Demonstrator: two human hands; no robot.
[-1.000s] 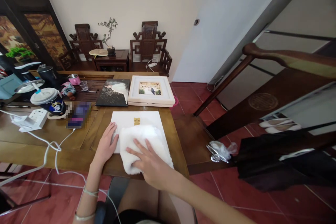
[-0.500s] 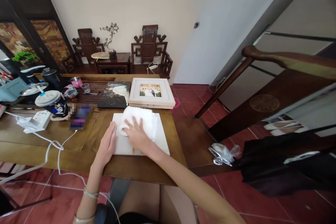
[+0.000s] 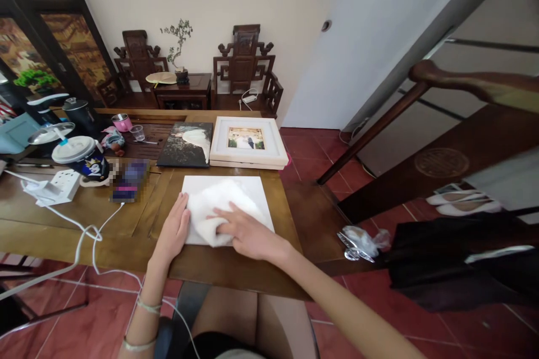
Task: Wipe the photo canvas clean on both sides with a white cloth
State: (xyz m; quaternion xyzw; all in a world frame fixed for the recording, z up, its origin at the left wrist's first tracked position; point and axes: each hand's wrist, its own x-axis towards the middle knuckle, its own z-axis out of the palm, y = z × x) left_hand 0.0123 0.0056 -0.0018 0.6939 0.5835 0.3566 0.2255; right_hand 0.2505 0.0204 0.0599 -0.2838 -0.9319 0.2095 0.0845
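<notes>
A white towel (image 3: 227,193), folded and fluffy, lies on a flat white board (image 3: 257,186) near the table's front edge. My right hand (image 3: 246,231) presses on the towel's lower part, fingers partly spread, some cloth bunched under them. Part of the board is hidden beneath the towel and hand. Along the board's left edge rests my left hand (image 3: 174,230), its fingers stretched out and close together, touching the edge.
Behind the board are a dark picture panel (image 3: 170,148) and a white framed photo (image 3: 278,146). To the left stand a lidded cup (image 3: 90,160), a phone (image 3: 129,179) and a power strip (image 3: 63,186) with cables. A wooden chair (image 3: 387,179) stands at right.
My right hand has slid the towel toward me and slightly right over the board. More of the board's far side shows. My left hand stays at the left edge.
</notes>
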